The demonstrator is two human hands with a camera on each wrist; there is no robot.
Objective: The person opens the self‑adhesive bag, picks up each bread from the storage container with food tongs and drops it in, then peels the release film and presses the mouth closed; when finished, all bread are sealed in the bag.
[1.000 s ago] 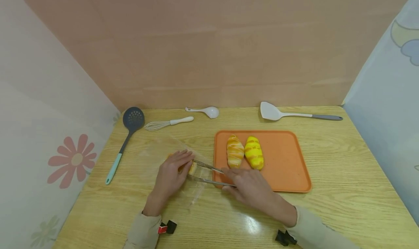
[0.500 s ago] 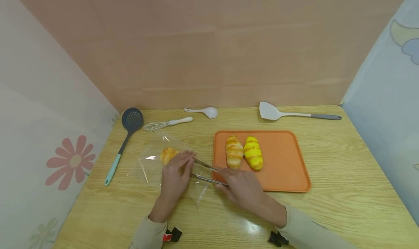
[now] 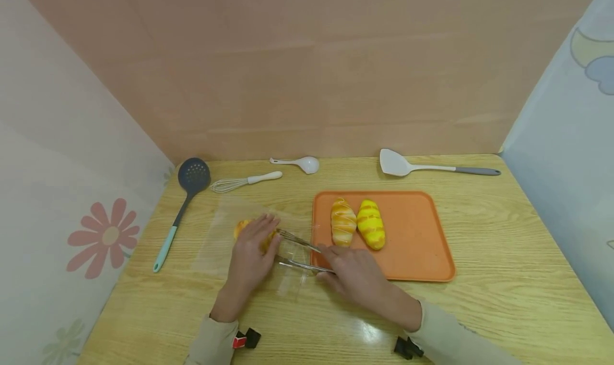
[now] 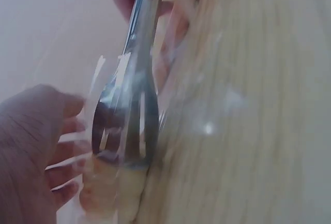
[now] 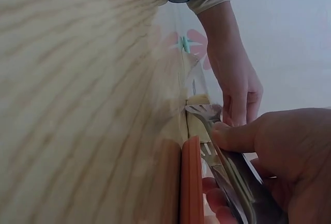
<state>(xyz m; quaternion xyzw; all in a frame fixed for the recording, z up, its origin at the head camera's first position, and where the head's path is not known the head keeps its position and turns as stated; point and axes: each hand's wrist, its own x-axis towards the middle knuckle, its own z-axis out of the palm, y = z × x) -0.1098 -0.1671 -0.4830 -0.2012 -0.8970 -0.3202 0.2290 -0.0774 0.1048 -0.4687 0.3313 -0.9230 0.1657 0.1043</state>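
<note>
My left hand (image 3: 251, 258) is cupped over a clear plastic bag (image 3: 213, 253) and holds it; its fingertips are partly hidden. Inside lies a golden bread roll (image 3: 241, 227), mostly covered by this hand. In the left wrist view, the slotted ends of metal tongs (image 4: 126, 115) meet the bread (image 4: 111, 193) behind the shiny film. My right hand (image 3: 360, 274) grips the tongs' handle over the orange tray's (image 3: 412, 272) left front part. On that tray, a white-striped bread roll (image 3: 344, 221) and a yellow bread roll (image 3: 371, 224) lie side by side.
Along the back lie a white spoon (image 3: 309, 165), a whisk (image 3: 249, 180) and a white turner (image 3: 395, 163) with a grey handle. At the left is a dark skimmer (image 3: 194, 176) with a mint handle. Walls enclose the table (image 3: 508, 237) on both sides and behind.
A second ago both hands stood slightly elsewhere; the right has shifted left with the tongs. Over the last half second, my left hand has moved slightly left, covering more of the bagged bread.
</note>
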